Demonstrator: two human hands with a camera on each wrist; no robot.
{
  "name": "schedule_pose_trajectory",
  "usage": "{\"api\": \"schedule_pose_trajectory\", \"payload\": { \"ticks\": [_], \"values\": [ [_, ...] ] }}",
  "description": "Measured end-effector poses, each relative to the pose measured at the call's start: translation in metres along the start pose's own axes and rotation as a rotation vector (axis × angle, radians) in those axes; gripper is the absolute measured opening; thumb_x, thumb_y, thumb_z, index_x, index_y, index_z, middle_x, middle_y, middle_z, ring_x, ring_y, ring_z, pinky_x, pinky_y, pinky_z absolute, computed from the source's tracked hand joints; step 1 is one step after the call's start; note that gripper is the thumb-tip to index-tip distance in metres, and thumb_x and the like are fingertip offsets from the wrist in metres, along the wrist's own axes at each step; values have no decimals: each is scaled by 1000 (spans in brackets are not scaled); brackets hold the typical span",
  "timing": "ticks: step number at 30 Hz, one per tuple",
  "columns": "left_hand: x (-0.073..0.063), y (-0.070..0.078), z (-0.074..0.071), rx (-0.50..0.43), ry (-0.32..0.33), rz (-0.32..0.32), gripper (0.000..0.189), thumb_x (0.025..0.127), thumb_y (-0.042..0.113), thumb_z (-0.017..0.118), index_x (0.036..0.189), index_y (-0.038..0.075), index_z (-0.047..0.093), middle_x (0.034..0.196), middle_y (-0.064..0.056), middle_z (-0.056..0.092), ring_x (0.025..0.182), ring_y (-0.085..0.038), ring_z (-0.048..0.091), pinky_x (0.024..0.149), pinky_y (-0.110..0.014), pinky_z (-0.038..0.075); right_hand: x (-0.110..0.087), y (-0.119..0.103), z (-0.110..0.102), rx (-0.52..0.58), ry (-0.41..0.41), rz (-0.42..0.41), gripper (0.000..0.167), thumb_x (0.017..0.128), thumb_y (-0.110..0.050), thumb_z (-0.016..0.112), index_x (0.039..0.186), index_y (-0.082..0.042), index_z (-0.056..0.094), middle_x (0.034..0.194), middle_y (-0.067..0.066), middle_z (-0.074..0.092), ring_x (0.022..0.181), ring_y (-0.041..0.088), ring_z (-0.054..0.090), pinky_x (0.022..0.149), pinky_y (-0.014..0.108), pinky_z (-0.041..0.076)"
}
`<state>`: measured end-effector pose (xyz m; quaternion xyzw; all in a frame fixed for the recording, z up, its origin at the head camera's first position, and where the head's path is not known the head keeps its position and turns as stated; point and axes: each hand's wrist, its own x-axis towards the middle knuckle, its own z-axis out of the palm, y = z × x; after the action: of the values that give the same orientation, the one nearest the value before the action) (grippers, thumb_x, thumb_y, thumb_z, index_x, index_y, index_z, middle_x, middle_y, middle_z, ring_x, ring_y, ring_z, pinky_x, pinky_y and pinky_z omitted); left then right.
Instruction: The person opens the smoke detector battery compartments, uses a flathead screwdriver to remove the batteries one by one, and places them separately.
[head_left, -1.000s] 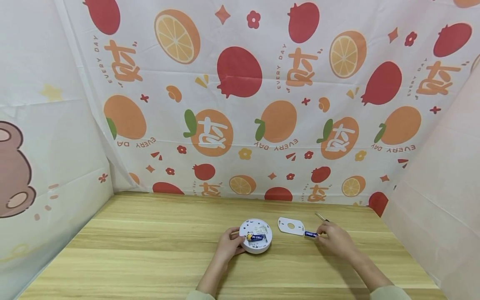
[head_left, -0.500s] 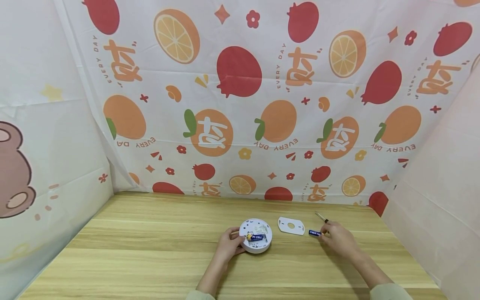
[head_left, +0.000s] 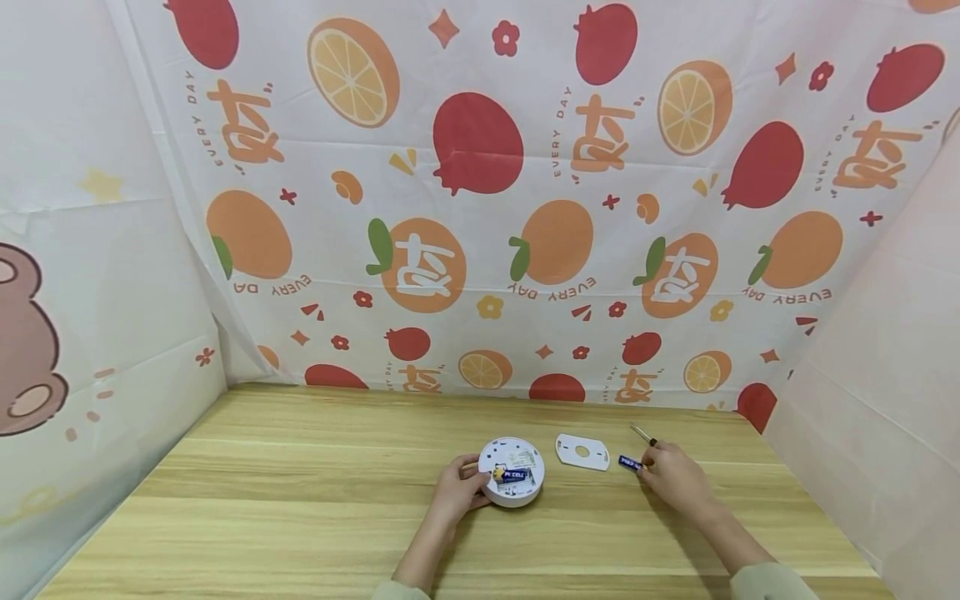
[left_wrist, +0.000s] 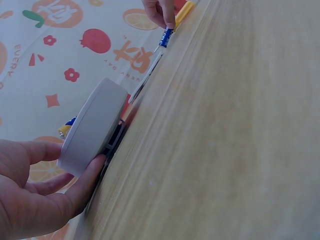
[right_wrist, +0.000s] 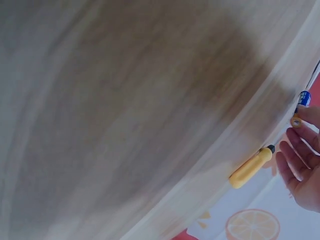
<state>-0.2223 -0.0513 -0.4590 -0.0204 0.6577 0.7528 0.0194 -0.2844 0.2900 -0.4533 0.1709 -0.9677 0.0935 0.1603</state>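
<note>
My left hand (head_left: 455,485) grips the side of a round white smoke detector (head_left: 512,493), thumb on one face and fingers beneath in the left wrist view. Its open back faces up, with a blue and yellow battery (head_left: 512,475) lying across it. Over to the right, my right hand (head_left: 677,477) pinches a second blue battery (head_left: 630,463) by its yellow end, close over the table. In the right wrist view that battery (right_wrist: 303,100) sits between thumb and finger, its other fingers loosely bent. A screwdriver (right_wrist: 252,167) with a yellow handle lies beside this hand.
A white mounting plate (head_left: 573,451) with a centre hole lies flat between the two hands. The screwdriver's shaft (head_left: 642,434) points away just beyond the right hand. A fruit-print cloth (head_left: 480,250) hangs behind the wood-grain table (head_left: 315,500).
My right hand has drawn the loose battery a little to the right, away from the mounting plate, and the battery has turned slightly. My left hand and the smoke detector have stayed put.
</note>
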Motion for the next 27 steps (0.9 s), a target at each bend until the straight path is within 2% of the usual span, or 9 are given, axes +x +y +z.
{"api": "schedule_pose_trajectory", "payload": {
  "ticks": [10,27],
  "values": [
    [0,1,0,7,3,-4,43,88,-4,51,126,-18,35,113,-34,49,85,-27,59,71,-37,55,-1,-4,0,-20,-33,33,12,71,-10,73,72,-9,62,71,1,50,66,17,47,51,33,46],
    [1,1,0,9,7,-9,43,88,-4,51,126,-18,36,114,-35,49,87,-27,59,72,-37,55,-1,-5,1,-3,-47,57,15,71,-11,74,78,-8,61,70,-1,47,66,17,46,51,31,43]
  ]
}}
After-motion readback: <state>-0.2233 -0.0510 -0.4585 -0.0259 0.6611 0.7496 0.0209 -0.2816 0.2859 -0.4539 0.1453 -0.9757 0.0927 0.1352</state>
